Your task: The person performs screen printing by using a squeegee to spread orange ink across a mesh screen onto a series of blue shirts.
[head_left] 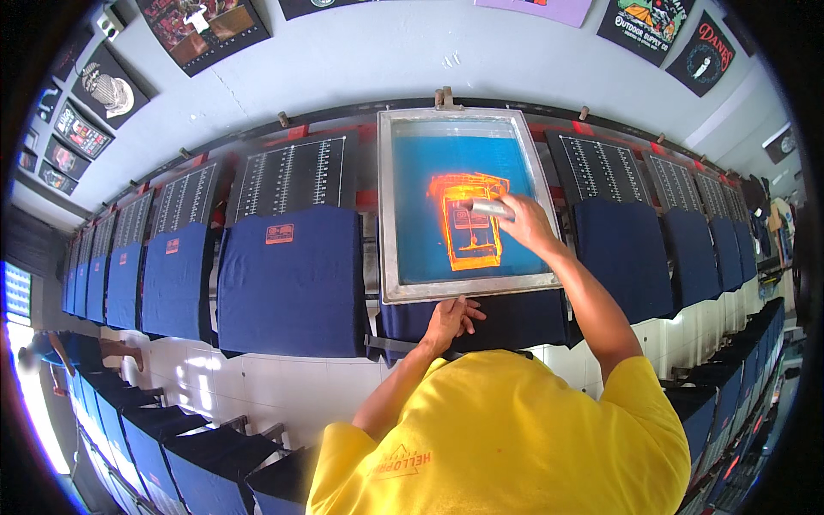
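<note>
My right hand (pixel 526 223) is closed around a squeegee (pixel 487 208), its pale bar crossing the orange ink on a printing screen. The screen has a silver metal frame (pixel 388 206) and blue mesh (pixel 421 215). Bright orange ink (pixel 476 260) forms a rough upright rectangle on the mesh, around a small printed design. Just below the frame's near edge, my left hand (pixel 451 319) has its fingers loosely apart and holds nothing. Under that hand lies a navy shirt (pixel 524 319), mostly covered by the screen.
Navy shirts (pixel 292 296) on boards line both sides, several on the left bearing small orange prints. Black boards with white ruler marks (pixel 292 176) extend behind them. A clamp (pixel 444 99) sits at the screen's far edge. Another row (pixel 210 455) stands behind me; another person (pixel 73 350) is at far left.
</note>
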Demonstrator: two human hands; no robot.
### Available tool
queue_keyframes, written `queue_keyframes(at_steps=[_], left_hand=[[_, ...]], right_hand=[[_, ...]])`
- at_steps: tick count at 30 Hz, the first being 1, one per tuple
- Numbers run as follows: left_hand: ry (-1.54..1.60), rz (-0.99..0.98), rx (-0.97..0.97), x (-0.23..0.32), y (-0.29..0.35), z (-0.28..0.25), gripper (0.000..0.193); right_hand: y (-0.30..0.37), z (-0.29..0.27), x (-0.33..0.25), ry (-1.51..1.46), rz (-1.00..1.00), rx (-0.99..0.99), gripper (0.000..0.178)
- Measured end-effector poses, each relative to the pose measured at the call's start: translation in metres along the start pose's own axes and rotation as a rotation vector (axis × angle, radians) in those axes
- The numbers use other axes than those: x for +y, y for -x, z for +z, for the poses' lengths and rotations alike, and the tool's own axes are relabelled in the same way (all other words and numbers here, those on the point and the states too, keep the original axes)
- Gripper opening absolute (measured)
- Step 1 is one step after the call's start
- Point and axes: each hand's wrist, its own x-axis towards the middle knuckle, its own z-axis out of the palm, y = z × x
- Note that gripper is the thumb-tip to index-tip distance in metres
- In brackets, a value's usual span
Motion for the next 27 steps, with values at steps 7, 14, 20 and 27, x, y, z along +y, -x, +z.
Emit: queue_keyframes(at_steps=[7,14,20,27], left_hand=[[0.002,0.081,0.109,-0.011,0.004,0.006,0.043],[0.0,0.143,0.113,-0.007,0.009,0.011,0.045],[-0.031,0.157,0.149,-0.009,0.008,0.012,0.045],[-0.076,0.155,0.152,-0.013,0.006,0.012,0.045]], right_hand=[[-0.065,0.007,0.024,0.052,-0.094,-0.074,0.031],[-0.084,0.012,0.029,0.122,-0.085,-0.181,0.036],[-0.024,0.011,0.012,0.189,-0.205,-0.216,0.036],[0.054,0.0,-0.02,0.117,-0.154,-0.16,0.042]])
